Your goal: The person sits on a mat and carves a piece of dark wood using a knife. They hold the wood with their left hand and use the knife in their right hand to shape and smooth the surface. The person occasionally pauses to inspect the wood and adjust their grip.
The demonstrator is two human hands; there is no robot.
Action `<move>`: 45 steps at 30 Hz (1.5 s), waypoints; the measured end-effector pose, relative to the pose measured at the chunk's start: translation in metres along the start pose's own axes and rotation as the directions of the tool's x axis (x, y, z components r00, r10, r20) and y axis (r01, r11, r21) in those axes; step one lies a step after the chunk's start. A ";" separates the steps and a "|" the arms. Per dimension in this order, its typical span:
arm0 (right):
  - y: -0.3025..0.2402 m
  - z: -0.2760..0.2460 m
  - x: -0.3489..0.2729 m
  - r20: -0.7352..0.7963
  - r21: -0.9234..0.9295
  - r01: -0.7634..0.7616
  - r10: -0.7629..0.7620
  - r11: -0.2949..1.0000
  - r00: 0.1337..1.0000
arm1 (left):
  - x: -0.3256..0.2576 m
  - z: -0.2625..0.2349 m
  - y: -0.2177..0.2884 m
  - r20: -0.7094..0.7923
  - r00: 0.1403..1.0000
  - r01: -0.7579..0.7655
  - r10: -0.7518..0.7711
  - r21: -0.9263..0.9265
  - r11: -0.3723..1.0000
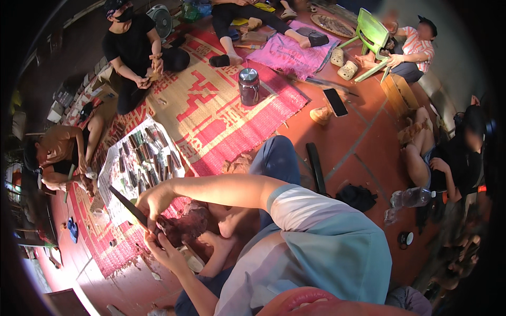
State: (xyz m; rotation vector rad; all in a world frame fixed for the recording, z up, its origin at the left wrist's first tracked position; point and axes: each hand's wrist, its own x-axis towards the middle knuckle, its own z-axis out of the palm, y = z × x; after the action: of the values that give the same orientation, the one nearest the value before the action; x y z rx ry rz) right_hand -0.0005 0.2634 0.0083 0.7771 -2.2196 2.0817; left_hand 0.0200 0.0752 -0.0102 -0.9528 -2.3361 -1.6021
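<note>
A long, dark, narrow flat tool (pixel 126 204), like a file or a blade, slants between my hands, its pointed end toward the upper left. From above, my right hand (pixel 155 200) curls closed on its middle. Just below, my left hand (pixel 167 256) pinches near its lower end, thumb and fingers together; that end is partly hidden. Under my hands lie my bare feet (pixel 219 245) and a brownish crumpled cloth or bag (pixel 187 221). Beyond my right hand, a white sheet (pixel 112 160) bears several dark brown handle-like pieces (pixel 145 152).
A red and tan woven mat (pixel 211 126) spreads ahead, with a steel-topped jar (pixel 249 87) on it. Right of it on the tiles lie a phone (pixel 335 102), a black strap-like bar (pixel 316 167) and a plastic bottle (pixel 414 197). Several people sit around; one holds a green chair (pixel 372 29).
</note>
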 end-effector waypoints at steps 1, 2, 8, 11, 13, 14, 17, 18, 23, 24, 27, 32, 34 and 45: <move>-0.002 0.001 -0.003 -0.053 -0.014 -0.007 0.006 1.000 0.999 | 0.004 0.001 -0.001 0.018 0.999 0.048 -0.049 0.038 0.998; -0.007 -0.001 -0.004 -0.075 0.113 -0.064 0.073 0.992 0.994 | 0.011 0.002 0.001 0.031 0.995 0.088 -0.090 0.075 0.993; -0.017 0.001 -0.005 -0.073 -0.031 -0.081 0.079 0.996 0.994 | 0.013 -0.002 0.014 0.049 0.985 0.174 -0.168 -0.148 0.974; -0.005 0.006 -0.007 -0.024 0.113 -0.056 0.059 0.992 0.998 | 0.003 -0.003 0.004 0.064 0.989 0.138 -0.132 -0.110 0.984; -0.005 -0.005 0.001 -0.002 0.159 -0.088 0.089 0.983 0.996 | 0.011 -0.002 0.004 0.073 0.972 0.229 -0.224 -0.072 0.971; -0.009 -0.004 0.004 -0.042 0.157 -0.035 0.042 0.987 0.998 | 0.017 -0.003 0.004 0.092 0.955 0.291 -0.283 -0.091 0.952; -0.016 -0.002 -0.003 -0.055 0.153 -0.113 0.123 0.982 0.991 | 0.019 -0.005 0.007 0.096 0.951 0.306 -0.294 -0.158 0.939; -0.021 -0.002 -0.005 0.026 0.123 -0.086 0.084 0.989 0.996 | 0.012 -0.008 -0.001 0.080 0.971 0.235 -0.225 -0.161 0.959; -0.012 -0.005 -0.002 0.019 0.129 -0.143 0.142 0.981 0.990 | 0.011 0.003 -0.002 -0.035 0.998 0.054 -0.057 -0.079 0.995; -0.012 -0.008 -0.004 0.010 0.163 -0.077 0.076 0.984 0.997 | 0.018 0.001 0.005 0.018 0.965 0.262 -0.262 -0.088 0.961; -0.016 -0.005 -0.009 -0.013 0.276 -0.256 0.270 0.927 0.963 | 0.020 -0.004 0.009 0.088 0.958 0.287 -0.274 -0.233 0.929; -0.018 0.002 -0.012 0.029 0.182 -0.076 0.072 0.980 0.997 | 0.004 -0.006 0.001 0.028 0.997 0.078 -0.077 -0.014 0.997; -0.022 0.001 -0.009 -0.054 0.252 -0.105 0.123 0.962 0.991 | 0.014 -0.005 0.013 -0.001 0.981 0.192 -0.193 -0.046 0.980; -0.030 0.008 -0.003 -0.010 0.217 -0.266 0.275 0.939 0.961 | 0.013 -0.007 0.005 -0.044 0.999 0.016 -0.019 -0.064 0.998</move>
State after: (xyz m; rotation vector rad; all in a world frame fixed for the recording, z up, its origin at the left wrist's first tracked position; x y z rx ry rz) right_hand 0.0148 0.2569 0.0344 0.4486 -2.2168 2.4682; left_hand 0.0115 0.0759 0.0025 -0.9016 -2.2836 -1.6954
